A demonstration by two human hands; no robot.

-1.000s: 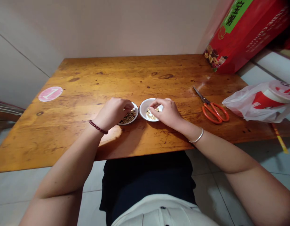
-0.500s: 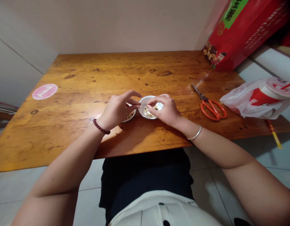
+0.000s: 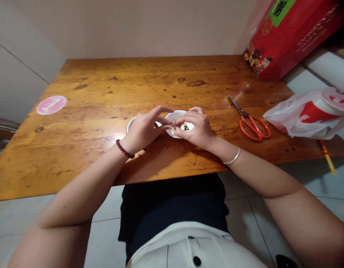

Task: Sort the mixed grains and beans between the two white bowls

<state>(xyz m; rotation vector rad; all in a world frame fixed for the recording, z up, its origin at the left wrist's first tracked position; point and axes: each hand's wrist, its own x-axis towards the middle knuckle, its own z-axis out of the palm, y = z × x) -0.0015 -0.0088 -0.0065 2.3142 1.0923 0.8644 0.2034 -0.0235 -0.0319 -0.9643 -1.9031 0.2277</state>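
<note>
Two white bowls rest side by side on the wooden table. Pale and dark beads or beans lie in the right bowl. Most of the left bowl is hidden under my left hand, which wears a dark red bead bracelet. Its thumb and index finger are pinched together over the rims. My right hand, with a silver bangle, is above the right bowl, also pinching. The two sets of fingertips meet; what lies between them is too small to make out.
Scissors with orange handles lie to the right. Past them are a red and white cup in a plastic bag and a red box. A pink sticker is at the left of the wooden table.
My hands have come closer together, fingertips now meeting. More of the left bowl's far rim shows, and dark pieces are visible in the right bowl. The view has shifted slightly.
</note>
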